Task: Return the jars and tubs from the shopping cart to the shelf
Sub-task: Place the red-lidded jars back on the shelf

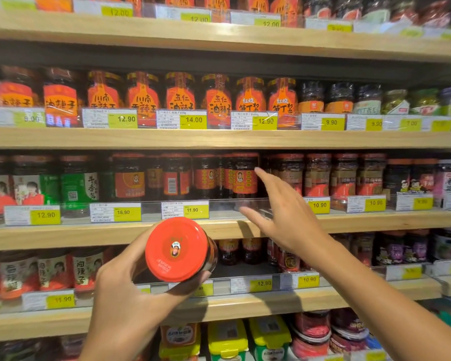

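Red-lidded jar [179, 250] (dark contents) gripped by left hand [123, 290]; right hand [284, 212] fingers spread, empty.

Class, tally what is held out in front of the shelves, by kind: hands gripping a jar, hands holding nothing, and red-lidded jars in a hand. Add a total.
Hands gripping a jar: 1, the left hand
Hands holding nothing: 1, the right hand
Red-lidded jars in a hand: 1, the jar
Total: 3

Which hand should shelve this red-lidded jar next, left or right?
Left. The left hand already grips the red-lidded jar, just below the shelf row of matching jars. The right hand is open and empty, reaching toward those jars.
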